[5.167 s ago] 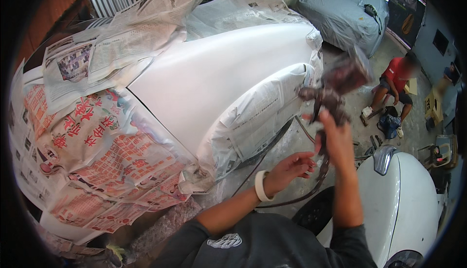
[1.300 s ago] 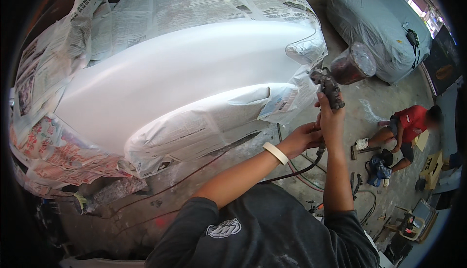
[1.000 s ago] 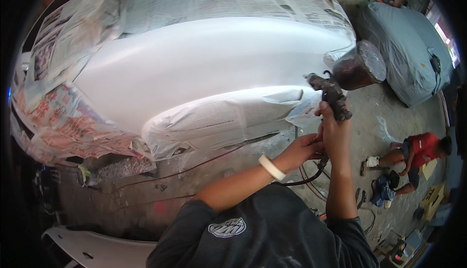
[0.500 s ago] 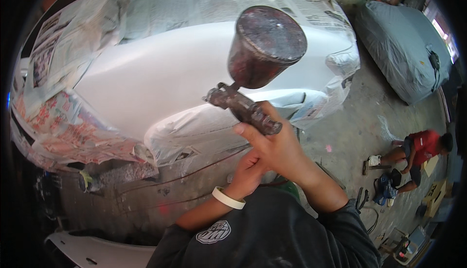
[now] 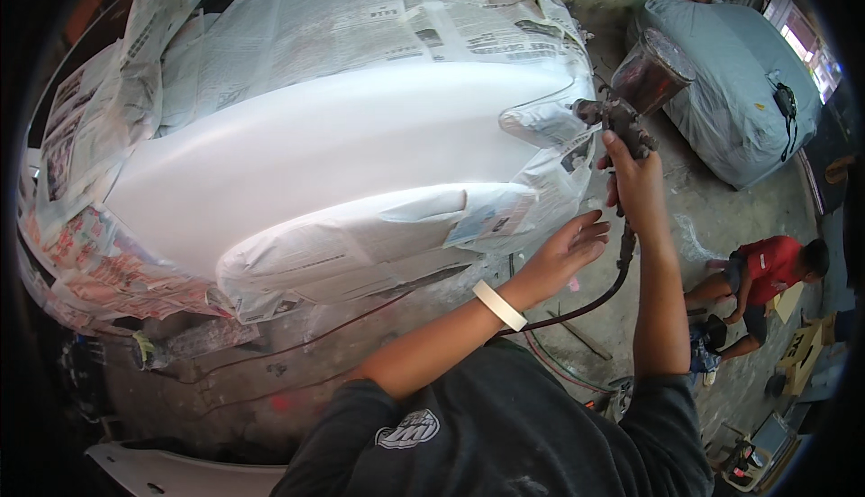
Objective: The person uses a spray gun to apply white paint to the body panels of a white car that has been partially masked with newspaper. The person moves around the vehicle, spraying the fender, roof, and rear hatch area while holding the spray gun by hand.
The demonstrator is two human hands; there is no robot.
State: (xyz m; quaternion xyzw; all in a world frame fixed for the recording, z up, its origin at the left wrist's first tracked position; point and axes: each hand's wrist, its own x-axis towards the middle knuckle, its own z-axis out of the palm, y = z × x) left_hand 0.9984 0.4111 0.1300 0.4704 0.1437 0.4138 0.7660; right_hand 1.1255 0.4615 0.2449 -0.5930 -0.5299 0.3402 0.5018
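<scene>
My right hand [image 5: 640, 186] is wrapped round the handle of a dark, paint-stained spray gun [image 5: 651, 78], its round cup on top. The gun is at the right end of a white car body panel [image 5: 324, 141], with its nozzle pointing left toward the panel. A dark hose [image 5: 615, 285] hangs from the handle and curves back to my body. My left hand [image 5: 569, 258] is empty, fingers stretched out, just left of the hose. Round my left wrist sits a cream band [image 5: 498, 306]. Newspaper masking [image 5: 306, 33] covers the car above and below the panel.
A car under a grey cover [image 5: 734, 91] stands at the far right. A person in a red shirt [image 5: 772, 267] sits low on the right, near cardboard boxes [image 5: 805, 353]. Thin hoses [image 5: 306, 339] trail over the floor. A white panel [image 5: 180, 474] lies at the lower left.
The spray gun has swung right and away from me with my right hand. My left hand, earlier against the right hand below the gun, is now apart from it with fingers extended.
</scene>
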